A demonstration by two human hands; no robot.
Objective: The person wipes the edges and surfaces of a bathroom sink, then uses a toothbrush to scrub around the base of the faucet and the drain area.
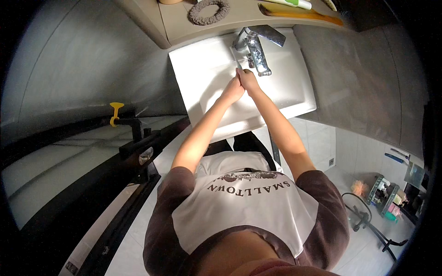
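Over the white washbasin (221,120), my left hand (232,91) and my right hand (249,81) are pressed together with their fingers curled. A slender pale stick-like object (238,62) sticks out from between them towards the tap; its lower part is hidden in my grip, and its exact kind is unclear. Just to the right of my fingertips is the spout of the chrome tap (259,58), its flat lever (267,34) pointing right. I see no clear stream of water.
A beige shelf (238,12) behind the basin carries a grey knitted ring (209,12), an amber comb (300,14) and a white-green tube (300,4). On the left is a black-framed glass door (138,145) with a yellow hook (116,112). Wall racks with bottles (386,196) stand right.
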